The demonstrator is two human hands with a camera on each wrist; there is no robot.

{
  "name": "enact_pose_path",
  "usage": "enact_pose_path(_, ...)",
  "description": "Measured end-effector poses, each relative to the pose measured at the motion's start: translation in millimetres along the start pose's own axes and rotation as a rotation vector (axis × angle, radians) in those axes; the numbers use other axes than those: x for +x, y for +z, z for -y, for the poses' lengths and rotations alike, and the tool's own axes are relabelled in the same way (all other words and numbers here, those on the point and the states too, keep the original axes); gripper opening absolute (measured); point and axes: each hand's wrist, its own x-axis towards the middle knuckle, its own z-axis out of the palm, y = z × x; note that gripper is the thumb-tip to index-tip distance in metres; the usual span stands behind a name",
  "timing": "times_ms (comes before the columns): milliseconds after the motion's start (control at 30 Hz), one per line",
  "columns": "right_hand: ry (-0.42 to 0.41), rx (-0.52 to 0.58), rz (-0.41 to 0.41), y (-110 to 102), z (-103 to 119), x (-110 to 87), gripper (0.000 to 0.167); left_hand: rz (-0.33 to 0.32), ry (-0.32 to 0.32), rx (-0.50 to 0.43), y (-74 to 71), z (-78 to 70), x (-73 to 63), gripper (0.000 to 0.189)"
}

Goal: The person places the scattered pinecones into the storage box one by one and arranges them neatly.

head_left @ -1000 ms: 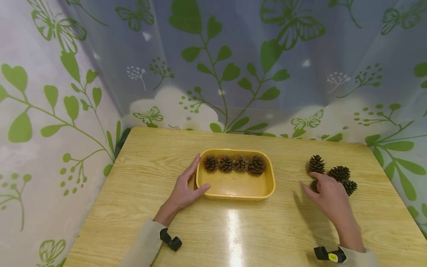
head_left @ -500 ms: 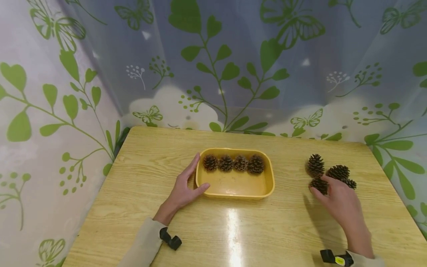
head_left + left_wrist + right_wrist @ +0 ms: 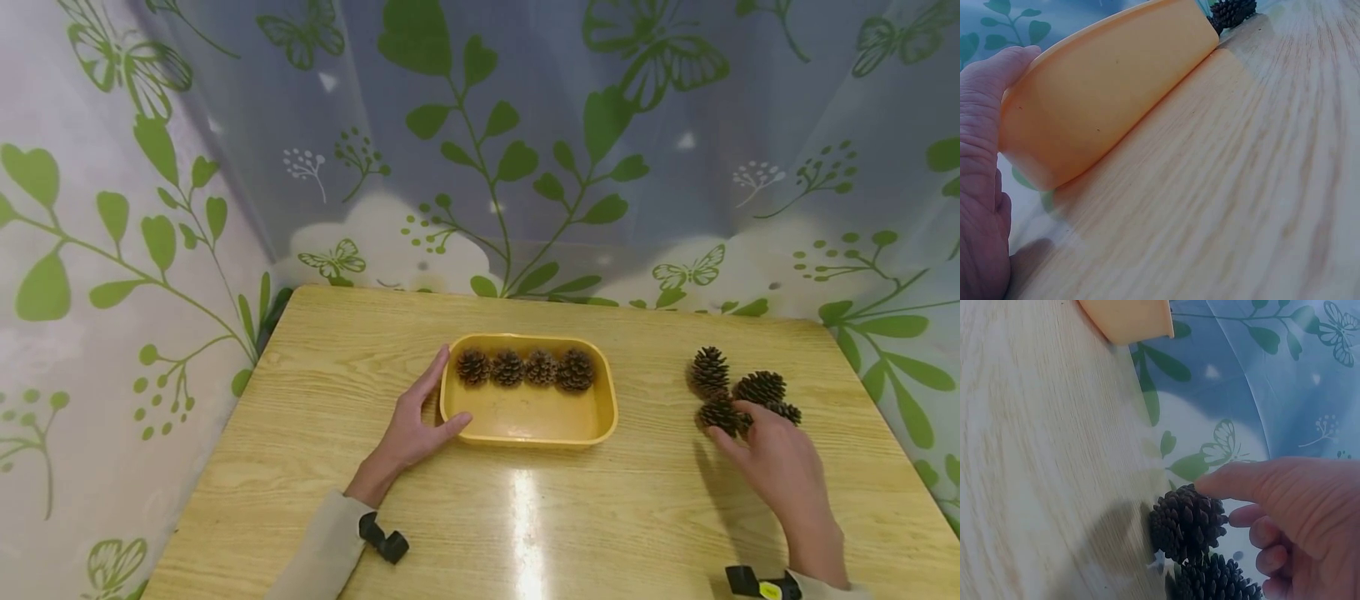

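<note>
A yellow rectangular plastic box [image 3: 540, 429] stands mid-table with a row of several brown pine cones [image 3: 542, 368] along its far side. My left hand [image 3: 408, 429] holds the box's left end, thumb at the near corner and fingers along the outer left wall. In the left wrist view the thumb [image 3: 997, 75] reaches up to the rim. On the right, my right hand [image 3: 780, 462] pinches the nearest pine cone [image 3: 717, 414] of a loose group, with thumb and forefinger at its right side. In the right wrist view the thumb lies on that pine cone [image 3: 1188, 522], other fingers curled.
Close around the right hand lie other pine cones: one behind [image 3: 708, 371], one to the right [image 3: 761, 386] and one partly hidden [image 3: 786, 411]. The wooden table [image 3: 360, 333] meets a leaf-and-butterfly patterned curtain [image 3: 525, 167] at the back and left.
My right hand has come down onto the near pine cone of the loose group and shifted slightly right and nearer. The left hand and the box have stayed put.
</note>
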Motion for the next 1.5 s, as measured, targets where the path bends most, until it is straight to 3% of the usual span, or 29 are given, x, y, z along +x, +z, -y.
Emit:
enact_pose_path(367, 0.054, -0.007, 0.053, 3, -8, 1.1, 0.059, 0.003, -0.003, 0.000, -0.2, 0.3, -0.8, 0.097)
enact_pose_path(567, 0.052, -0.019, 0.036, 6, -11, 1.8, 0.059, 0.003, -0.003, 0.006, 0.0, -0.7, -0.6, 0.097)
enact_pose_path(867, 0.102, -0.026, 0.096, 9, -14, 4.1, 0.073, 0.006, -0.007, 0.011, 0.1, -0.6, 0.1, 0.097)
enact_pose_path(1500, 0.071, -0.049, 0.078, 14, -15, 5.2, 0.072, 0.000, -0.001, -0.002, 0.2, 1.4, 0.1, 0.098)
